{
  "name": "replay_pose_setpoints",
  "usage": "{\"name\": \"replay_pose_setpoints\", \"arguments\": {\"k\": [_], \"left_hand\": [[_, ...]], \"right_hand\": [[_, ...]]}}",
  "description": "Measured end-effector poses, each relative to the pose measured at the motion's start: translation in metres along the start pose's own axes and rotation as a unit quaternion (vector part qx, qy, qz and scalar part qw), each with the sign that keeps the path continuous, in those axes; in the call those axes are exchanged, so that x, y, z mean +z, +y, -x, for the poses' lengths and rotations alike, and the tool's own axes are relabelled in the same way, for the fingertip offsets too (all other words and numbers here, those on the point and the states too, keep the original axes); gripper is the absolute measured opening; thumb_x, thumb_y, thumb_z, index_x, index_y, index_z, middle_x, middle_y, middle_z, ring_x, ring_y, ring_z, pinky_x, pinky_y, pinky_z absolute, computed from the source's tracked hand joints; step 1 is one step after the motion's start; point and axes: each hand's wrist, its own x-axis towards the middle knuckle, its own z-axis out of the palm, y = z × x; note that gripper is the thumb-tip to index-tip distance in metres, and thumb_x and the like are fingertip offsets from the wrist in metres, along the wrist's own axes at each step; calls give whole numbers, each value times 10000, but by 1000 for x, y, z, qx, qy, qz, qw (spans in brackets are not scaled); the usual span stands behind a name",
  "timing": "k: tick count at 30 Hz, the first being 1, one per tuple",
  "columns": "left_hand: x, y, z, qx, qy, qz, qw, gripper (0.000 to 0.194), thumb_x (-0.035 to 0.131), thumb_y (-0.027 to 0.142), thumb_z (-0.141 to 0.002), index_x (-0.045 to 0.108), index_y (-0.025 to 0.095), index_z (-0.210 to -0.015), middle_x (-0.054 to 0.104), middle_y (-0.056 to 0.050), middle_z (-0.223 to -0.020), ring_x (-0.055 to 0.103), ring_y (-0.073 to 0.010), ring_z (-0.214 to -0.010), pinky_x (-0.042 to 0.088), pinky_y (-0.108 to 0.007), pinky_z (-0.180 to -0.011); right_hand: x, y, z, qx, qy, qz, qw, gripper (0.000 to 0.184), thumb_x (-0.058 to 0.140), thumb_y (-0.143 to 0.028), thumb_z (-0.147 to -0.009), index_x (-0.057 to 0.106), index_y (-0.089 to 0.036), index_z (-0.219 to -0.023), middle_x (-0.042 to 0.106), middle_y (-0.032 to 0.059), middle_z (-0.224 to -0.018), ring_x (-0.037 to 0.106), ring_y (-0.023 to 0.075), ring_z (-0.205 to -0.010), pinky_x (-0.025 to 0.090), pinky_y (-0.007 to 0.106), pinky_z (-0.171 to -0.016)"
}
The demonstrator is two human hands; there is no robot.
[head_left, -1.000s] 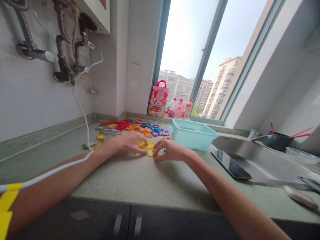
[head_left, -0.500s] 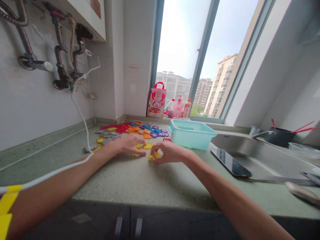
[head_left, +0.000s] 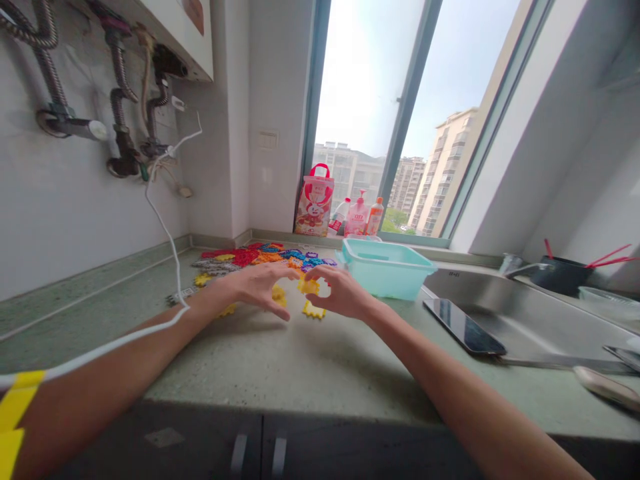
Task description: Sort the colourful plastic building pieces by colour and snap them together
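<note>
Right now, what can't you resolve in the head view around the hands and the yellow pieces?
- Right hand: its grip on the raised yellow piece is partly hidden by the fingers.
- Left hand: it covers part of a second yellow piece; contact unclear.
- Coloured pile: pieces too small to tell their shapes or count.
- Teal bin: its wall hides the contents.
- Bottles on the sill: labels too small.

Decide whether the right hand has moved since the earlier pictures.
Yes. The right hand has lifted off the counter, towards the teal tub, pinching a yellow piece.
</note>
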Motion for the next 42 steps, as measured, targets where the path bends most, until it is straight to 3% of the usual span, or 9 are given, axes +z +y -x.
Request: {"name": "replay_pose_setpoints", "arguments": {"k": [4, 12, 16, 20, 24, 27, 32, 37, 42], "left_hand": [[-5, -12, 2, -53, -55, -11, 997, 915, 869, 730, -657, 645, 257, -1408, 688, -97, -1403, 642, -300, -1275, 465, -332, -1063], [-10, -20, 5, -86, -67, 0, 994, 704, 856, 677, -683, 746, 267, -1244, 764, -41, -1172, 696, -245, -1001, 499, -283, -786], [-10, -21, 4, -70, -68, 1, 995, 482, 812, 595, -769, 792, 250, -1106, 771, -40, -1063, 690, -215, -931, 485, -270, -772], [-7, -15, 2, -65, -68, 18, 995, 423, 773, 544, -822, 787, 233, -1108, 769, -46, -1079, 688, -205, -933, 489, -269, -784], [-11, -12, 2, -62, -65, 10, 996, 519, 756, 634, -824, 765, 238, -1159, 765, -47, -1120, 689, -214, -942, 486, -272, -763], [-22, -14, 5, -90, -50, -37, 994, 653, 762, 733, -765, 762, 230, -1181, 761, -61, -1106, 691, -229, -920, 477, -283, -741], [-39, -20, 10, -156, -63, -70, 983, 680, 743, 815, -696, 798, 237, -1050, 765, -57, -946, 693, -234, -829, 455, -292, -681], [-38, -23, 11, -211, -122, -33, 969, 609, 760, 793, -664, 779, 222, -873, 763, -65, -850, 686, -222, -705, 449, -285, -607], [-25, -19, 9, -253, -166, 56, 952, 576, 777, 725, -691, 705, 213, -945, 742, -42, -784, 664, -194, -547, 425, -273, -514]], "right_hand": [[12, 7, 2, 31, -145, -18, 989, 125, 796, -228, -892, 818, -245, -1013, 789, 24, -996, 737, 210, -906, 544, 290, -881], [13, 8, 2, 25, -148, -19, 988, 229, 806, -176, -860, 850, -253, -1070, 806, 26, -997, 744, 207, -856, 551, 288, -844], [6, 11, -1, -79, -87, 18, 993, 273, 824, -158, -830, 841, -291, -1068, 779, 34, -1143, 726, 241, -1010, 553, 353, -979], [-31, 25, -3, -80, 110, 127, 983, 241, 740, -197, -921, 813, -299, -1127, 709, 56, -1327, 657, 275, -1160, 535, 447, -1068], [-79, 44, 4, -10, 328, 242, 913, 250, 662, -273, -985, 776, -264, -1207, 661, 83, -1405, 621, 305, -1230, 507, 528, -1109], [-101, 55, 12, 16, 400, 293, 868, 272, 625, -316, -1006, 758, -244, -1232, 654, 99, -1409, 619, 316, -1235, 507, 534, -1103], [-105, 74, 18, 85, 382, 330, 859, 310, 589, -368, -1011, 773, -211, -1204, 672, 129, -1379, 634, 335, -1197, 516, 529, -1066], [-100, 83, 22, 198, 282, 352, 870, 485, 490, -454, -1057, 809, -203, -793, 775, 135, -1133, 650, 376, -1131, 474, 608, -1036], [-92, 61, 14, 113, 298, 332, 888, 446, 483, -368, -1085, 826, -220, -841, 785, 78, -1153, 625, 338, -1113, 444, 577, -1051]]}}
